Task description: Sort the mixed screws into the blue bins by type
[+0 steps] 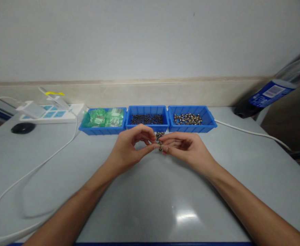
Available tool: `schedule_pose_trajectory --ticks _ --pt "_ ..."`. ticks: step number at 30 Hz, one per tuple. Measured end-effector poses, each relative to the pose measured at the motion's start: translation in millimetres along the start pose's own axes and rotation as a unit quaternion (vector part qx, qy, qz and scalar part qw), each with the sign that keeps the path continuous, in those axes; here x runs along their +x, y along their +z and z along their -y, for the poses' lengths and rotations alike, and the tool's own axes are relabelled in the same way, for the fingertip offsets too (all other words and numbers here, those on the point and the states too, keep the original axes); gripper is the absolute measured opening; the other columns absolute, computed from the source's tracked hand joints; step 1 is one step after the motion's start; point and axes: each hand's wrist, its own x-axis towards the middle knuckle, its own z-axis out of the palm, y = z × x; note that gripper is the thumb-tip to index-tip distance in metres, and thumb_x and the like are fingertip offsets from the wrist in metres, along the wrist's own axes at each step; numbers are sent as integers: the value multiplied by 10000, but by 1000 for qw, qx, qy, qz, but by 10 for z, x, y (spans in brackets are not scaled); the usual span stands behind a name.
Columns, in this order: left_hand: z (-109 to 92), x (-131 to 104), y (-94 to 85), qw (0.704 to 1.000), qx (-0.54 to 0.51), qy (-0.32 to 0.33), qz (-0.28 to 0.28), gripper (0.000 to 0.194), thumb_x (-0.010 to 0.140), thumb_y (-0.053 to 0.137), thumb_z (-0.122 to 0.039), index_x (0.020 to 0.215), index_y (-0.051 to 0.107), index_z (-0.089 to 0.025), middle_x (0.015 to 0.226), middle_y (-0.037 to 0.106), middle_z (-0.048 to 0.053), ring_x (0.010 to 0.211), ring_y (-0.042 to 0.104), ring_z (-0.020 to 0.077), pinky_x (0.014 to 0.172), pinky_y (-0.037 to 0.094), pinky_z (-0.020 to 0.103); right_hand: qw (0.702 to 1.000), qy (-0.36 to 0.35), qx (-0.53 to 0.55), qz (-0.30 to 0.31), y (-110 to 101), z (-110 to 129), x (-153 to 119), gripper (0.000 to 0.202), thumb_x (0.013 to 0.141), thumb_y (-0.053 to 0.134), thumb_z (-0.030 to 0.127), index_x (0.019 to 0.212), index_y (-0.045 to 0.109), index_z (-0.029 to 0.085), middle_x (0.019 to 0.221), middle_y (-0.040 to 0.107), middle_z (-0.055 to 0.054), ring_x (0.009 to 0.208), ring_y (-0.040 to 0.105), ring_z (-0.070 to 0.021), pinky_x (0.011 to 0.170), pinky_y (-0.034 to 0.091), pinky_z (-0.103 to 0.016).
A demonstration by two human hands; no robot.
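Note:
My left hand (pixel 136 145) and my right hand (pixel 184 147) meet fingertip to fingertip above the table, just in front of the middle bin. Between the pinched fingers of both is a small metal screw (pixel 160 147), partly hidden by the fingertips. Right behind the fingers a small pile of metal screws (pixel 160 135) lies on the table, close to the middle bin. The middle blue bin (pixel 147 128) holds dark screws (pixel 146 119). To its right, another blue bin (pixel 193 129) contains shinier, brass-toned screws (pixel 188 119).
The left blue bin (pixel 102 131) holds green plastic bags (pixel 98 118) of metal parts. Further left are a white power strip (pixel 75 114) with plugs, a black mouse (pixel 23 128) and a looping white cable (pixel 37 166). At the right, a bottle (pixel 270 94) leans near the wall.

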Motion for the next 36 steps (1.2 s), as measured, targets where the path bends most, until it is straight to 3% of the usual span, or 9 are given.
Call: schedule_pose_trajectory --ticks 7,10,12,15,18,22,31,36 --pt "-4 -10 4 1000 0 2 14 180 813 780 -164 928 642 -158 863 704 36 800 692 142 737 580 242 997 41 59 38 -8 51 -6 176 762 824 289 903 788 189 747 785 -42 698 759 -172 685 617 -272" --pt "19 -18 -6 998 66 20 9 153 841 757 -201 952 662 -156 888 731 55 797 705 154 754 595 261 997 38 58 20 -9 37 -7 159 767 823 300 882 791 195 757 787 -43 705 758 -177 700 625 -292" --pt "69 -23 -25 985 163 48 23 157 880 709 -201 1031 687 -164 966 758 73 854 718 172 819 598 300 998 15 54 -30 -14 16 -2 146 783 809 303 880 794 195 782 789 -51 718 756 -182 724 627 -314" --pt "181 -30 -55 945 296 107 87 244 922 620 -141 1149 699 -185 1151 750 99 1076 689 226 967 561 403 986 -37 52 -154 -40 -10 15 143 821 771 283 941 798 210 907 799 -63 790 756 -186 798 620 -348" --pt "264 -35 -73 914 358 136 135 245 937 582 -113 1130 717 -183 1164 750 106 1119 659 252 974 553 448 963 -61 45 -257 -89 -10 39 193 813 757 234 1004 788 223 1052 785 -76 856 757 -196 809 613 -360" --pt "272 -42 -90 899 390 137 144 235 937 555 -66 1051 734 -168 1089 766 97 1039 676 236 903 575 392 955 -42 45 -290 -146 9 65 277 789 747 224 1065 762 228 1168 752 -101 849 763 -203 730 618 -343" --pt "258 -62 -88 921 357 131 88 212 928 558 -75 996 739 -161 989 768 93 910 716 219 834 587 360 965 -37 31 -258 -108 14 48 243 796 745 237 1037 761 225 1110 769 -82 782 749 -179 676 606 -312" --pt "149 -42 -36 957 274 86 33 204 895 618 -82 1010 751 -185 989 785 63 885 736 182 845 600 314 967 -37 24 -250 -113 -2 50 162 804 746 246 963 770 222 1023 783 -63 736 729 -166 657 585 -299"
